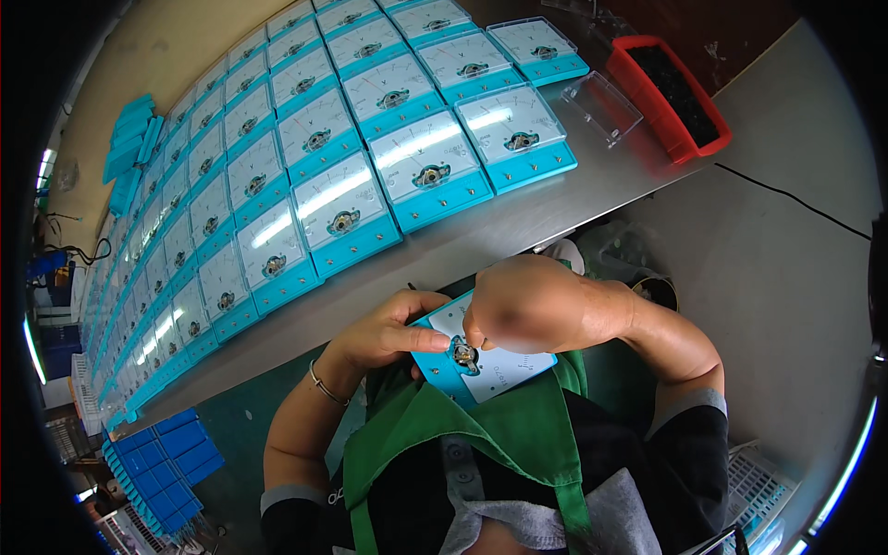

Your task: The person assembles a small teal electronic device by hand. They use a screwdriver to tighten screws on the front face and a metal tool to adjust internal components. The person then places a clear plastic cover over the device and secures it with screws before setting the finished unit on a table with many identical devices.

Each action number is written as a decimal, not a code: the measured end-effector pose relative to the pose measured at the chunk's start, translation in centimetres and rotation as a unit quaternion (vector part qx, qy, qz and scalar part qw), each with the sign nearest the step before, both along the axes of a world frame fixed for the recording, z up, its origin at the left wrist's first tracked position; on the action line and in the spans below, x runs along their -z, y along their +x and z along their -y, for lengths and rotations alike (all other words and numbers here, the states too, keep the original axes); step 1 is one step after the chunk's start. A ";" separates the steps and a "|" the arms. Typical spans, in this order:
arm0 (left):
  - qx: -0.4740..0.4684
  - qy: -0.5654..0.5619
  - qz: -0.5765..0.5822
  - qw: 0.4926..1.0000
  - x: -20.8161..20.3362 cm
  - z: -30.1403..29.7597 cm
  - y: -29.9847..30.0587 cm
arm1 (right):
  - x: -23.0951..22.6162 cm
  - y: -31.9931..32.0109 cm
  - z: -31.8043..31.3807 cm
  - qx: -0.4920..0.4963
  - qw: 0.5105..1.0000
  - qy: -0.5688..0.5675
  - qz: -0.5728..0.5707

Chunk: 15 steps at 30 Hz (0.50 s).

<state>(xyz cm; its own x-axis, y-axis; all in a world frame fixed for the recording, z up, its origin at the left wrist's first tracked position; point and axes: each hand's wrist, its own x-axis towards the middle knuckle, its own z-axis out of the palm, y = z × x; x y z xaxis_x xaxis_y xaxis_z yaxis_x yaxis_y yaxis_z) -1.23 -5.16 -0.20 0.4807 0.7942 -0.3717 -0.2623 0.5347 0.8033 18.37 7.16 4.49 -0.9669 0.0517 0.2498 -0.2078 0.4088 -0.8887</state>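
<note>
One blue meter (490, 375), printed dial (518, 363), left grip (396, 327) pinching meter's edge, right grip (532, 301) too hidden to tell

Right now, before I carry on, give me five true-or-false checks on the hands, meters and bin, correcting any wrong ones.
1. The left hand grips a blue-and-white meter. True.
2. The right hand is well away from that meter. False: its fingertips are at the metal mechanism.
3. Rows of similar meters lie on the metal table. True.
4. The bin is yellow. False: it is red.
5. A clear cover lies beside the bin. True.
</note>
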 end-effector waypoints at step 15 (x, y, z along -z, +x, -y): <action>0.013 0.004 -0.007 1.000 -0.3 -0.3 0.1 | 0.2 -0.2 -0.3 -0.018 1.000 0.007 0.001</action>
<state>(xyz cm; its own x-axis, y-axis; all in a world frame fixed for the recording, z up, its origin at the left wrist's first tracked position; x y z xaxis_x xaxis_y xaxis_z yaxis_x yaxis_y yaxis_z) -1.17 -4.89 0.06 0.4955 0.7850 -0.3719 -0.2371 0.5341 0.8115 18.13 7.51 4.28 -0.9684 0.0128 0.2489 -0.2215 0.4136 -0.8831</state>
